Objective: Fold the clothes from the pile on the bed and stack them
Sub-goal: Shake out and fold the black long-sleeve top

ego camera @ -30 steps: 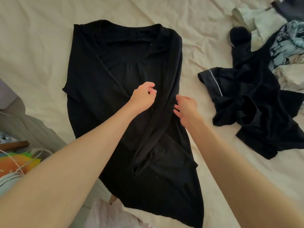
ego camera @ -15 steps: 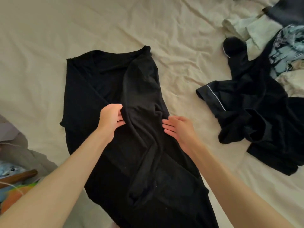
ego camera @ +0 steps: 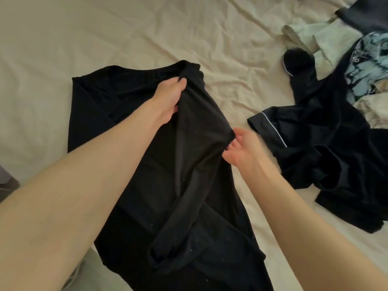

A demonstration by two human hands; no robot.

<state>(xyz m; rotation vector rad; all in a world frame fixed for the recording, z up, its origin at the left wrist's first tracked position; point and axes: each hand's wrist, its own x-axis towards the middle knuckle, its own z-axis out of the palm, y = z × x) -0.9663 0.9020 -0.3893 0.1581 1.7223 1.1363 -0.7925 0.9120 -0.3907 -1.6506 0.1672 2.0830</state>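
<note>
A black long-sleeved top (ego camera: 126,114) lies on the cream bed sheet (ego camera: 147,34), its neckline away from me and both sides folded inward. My left hand (ego camera: 170,99) grips the folded right part near the collar, fingers tucked under the cloth. At the fold's outer edge, halfway down, my right hand (ego camera: 239,148) pinches the fabric. A loose sleeve end (ego camera: 165,248) trails toward me over the body.
A pile of unfolded clothes sits at the right: a black garment with white piping (ego camera: 315,154), a pale green piece (ego camera: 310,38), a blue patterned piece (ego camera: 365,61) and a dark grey piece (ego camera: 369,17). Bare sheet stretches along the far and left sides.
The right side has been folded further left over the middle. My left hand moved up from the chest area to near the collar. My right hand shifted to the new outer edge.
</note>
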